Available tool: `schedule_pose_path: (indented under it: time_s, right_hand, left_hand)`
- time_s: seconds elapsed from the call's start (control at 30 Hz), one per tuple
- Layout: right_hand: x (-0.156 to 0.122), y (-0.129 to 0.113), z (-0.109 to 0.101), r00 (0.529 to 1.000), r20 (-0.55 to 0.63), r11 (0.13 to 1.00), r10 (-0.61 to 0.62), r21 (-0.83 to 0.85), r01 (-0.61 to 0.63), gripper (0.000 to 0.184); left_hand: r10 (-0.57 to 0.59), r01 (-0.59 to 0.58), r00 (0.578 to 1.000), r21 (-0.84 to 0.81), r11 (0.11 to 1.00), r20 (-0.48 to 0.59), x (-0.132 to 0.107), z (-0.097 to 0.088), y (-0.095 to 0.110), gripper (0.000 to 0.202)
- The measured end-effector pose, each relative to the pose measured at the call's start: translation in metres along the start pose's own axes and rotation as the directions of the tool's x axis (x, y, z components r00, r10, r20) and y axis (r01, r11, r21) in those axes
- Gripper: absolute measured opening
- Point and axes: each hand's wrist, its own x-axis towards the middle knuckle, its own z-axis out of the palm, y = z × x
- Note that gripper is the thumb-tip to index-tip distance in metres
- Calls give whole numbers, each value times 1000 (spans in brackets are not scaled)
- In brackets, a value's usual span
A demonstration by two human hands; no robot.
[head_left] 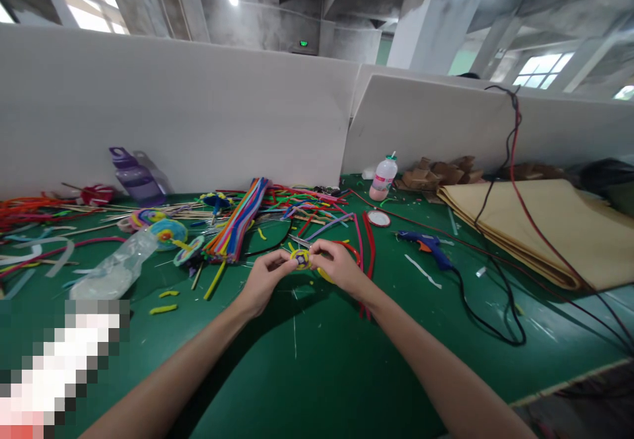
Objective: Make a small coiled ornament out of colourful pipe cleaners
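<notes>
The left hand point(265, 280) and right hand point(343, 269) pinch a yellow-purple disc point(300, 258) above the green table point(317, 373); a glue gun point(430, 246) lies rightward, pipe cleaners point(240, 222) leftward.

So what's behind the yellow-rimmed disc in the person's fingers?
Just beyond the yellow-rimmed disc, what look like scissor blades show against the green tabletop. Whatever lies directly behind the disc, or under the left hand and right hand, is covered.

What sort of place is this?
Probably a craft workshop: colourful pipe cleaners and a glue gun lie on a green table, while the left hand and right hand hold a small yellow-and-purple piece.
</notes>
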Motion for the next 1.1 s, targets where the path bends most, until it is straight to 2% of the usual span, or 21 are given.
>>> schedule_pose_path:
  time_s: [0.07, 0.17, 0.23, 0.33, 0.47, 0.6, 0.87, 1.1]
  right_hand:
    - [3, 3, -2, 995, 31, 988, 91, 122, -95, 8]
    - [4, 7, -3, 977, 112, 926, 180, 316, -207, 14]
    - [4, 9, -1, 973, 135, 890, 187, 395, -226, 17]
    - [3, 10, 2, 979, 101, 856, 179, 475, -206, 19]
    - [3, 12, 4, 981, 55, 859, 188, 475, -191, 17]
    - [3, 14, 7, 986, 17, 866, 168, 476, -156, 15]
    - [0, 14, 9, 986, 72, 760, 152, 629, -164, 14]
    - [2, 20, 8, 980, 74, 745, 185, 640, -189, 23]
  left_hand:
    - [3, -3, 1000, -25, 1000, 4, 1, -1, 0, 15]
    - [1, -1, 1000, -36, 999, 7, 2, -2, -1, 13]
    - [-8, 9, 1000, -59, 998, 23, 3, -2, 0, 12]
    - [-67, 73, 996, -131, 989, 51, 3, -3, 1, 11]
    - [-159, 169, 985, -200, 965, 67, 4, -3, 1, 23]
    - [-147, 155, 988, -232, 960, 52, 3, -3, 0, 24]
    - [-147, 155, 988, -248, 956, 51, 3, -7, 3, 24]
    - [-182, 189, 982, -214, 958, 53, 6, -10, 3, 24]
